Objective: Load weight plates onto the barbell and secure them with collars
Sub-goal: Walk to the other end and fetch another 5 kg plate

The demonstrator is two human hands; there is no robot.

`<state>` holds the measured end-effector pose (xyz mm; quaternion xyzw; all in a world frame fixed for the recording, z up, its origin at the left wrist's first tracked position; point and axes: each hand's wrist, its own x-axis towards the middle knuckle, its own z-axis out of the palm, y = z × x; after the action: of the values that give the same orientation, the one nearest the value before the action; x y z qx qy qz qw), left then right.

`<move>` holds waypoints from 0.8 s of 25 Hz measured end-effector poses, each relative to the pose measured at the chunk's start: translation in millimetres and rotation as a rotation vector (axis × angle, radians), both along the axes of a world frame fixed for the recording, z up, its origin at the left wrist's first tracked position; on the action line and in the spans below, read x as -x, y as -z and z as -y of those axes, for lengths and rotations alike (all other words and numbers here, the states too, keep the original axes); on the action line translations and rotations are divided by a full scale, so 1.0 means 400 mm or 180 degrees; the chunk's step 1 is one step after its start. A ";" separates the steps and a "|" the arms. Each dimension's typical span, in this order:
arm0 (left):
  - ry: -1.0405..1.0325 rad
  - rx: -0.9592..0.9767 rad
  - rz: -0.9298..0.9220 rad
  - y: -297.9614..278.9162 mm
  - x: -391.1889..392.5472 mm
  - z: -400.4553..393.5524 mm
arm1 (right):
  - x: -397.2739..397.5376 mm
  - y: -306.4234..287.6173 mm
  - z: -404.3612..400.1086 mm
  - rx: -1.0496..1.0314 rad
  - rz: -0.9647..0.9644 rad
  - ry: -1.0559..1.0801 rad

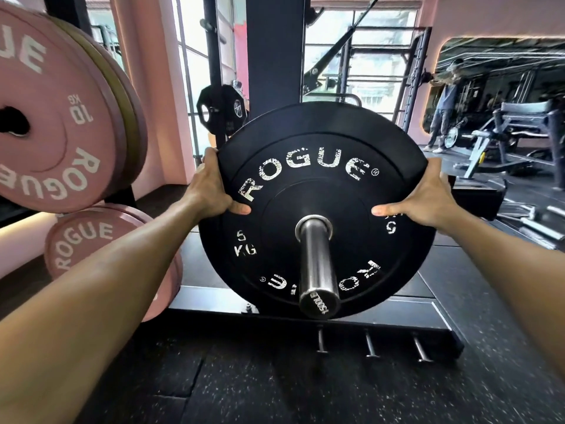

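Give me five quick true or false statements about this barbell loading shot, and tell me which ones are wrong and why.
1. The black plate is on the barbell sleeve. True.
2. Only one hand touches the plate. False: the left hand and the right hand grip its opposite edges.
3. The black plate is marked 10 KG. False: it reads 5 KG; the pink plate on the rack at left reads 10 KG.
4. A collar is already clamped on the sleeve outside the plate. False: the sleeve is bare from the plate to its end.
5. The black plate reads ROGUE. True.
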<state>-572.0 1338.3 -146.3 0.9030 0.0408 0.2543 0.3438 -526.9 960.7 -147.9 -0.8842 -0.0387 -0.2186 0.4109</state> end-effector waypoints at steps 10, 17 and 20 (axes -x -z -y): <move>-0.0165 -0.0095 0.0073 0.014 -0.334 -0.029 | -0.334 0.012 -0.032 -0.0023 0.0134 -0.0025; -0.0147 -0.0036 0.0054 0.013 -0.452 -0.041 | -0.453 0.006 -0.049 0.0036 0.0141 0.0055; -0.0173 -0.0038 0.0033 0.014 -0.493 -0.046 | -0.497 0.002 -0.056 0.0071 0.0138 0.0102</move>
<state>-374.7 1356.8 -151.8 0.9023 0.0621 0.2685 0.3316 -328.2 983.2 -148.9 -0.8843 -0.0360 -0.2438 0.3965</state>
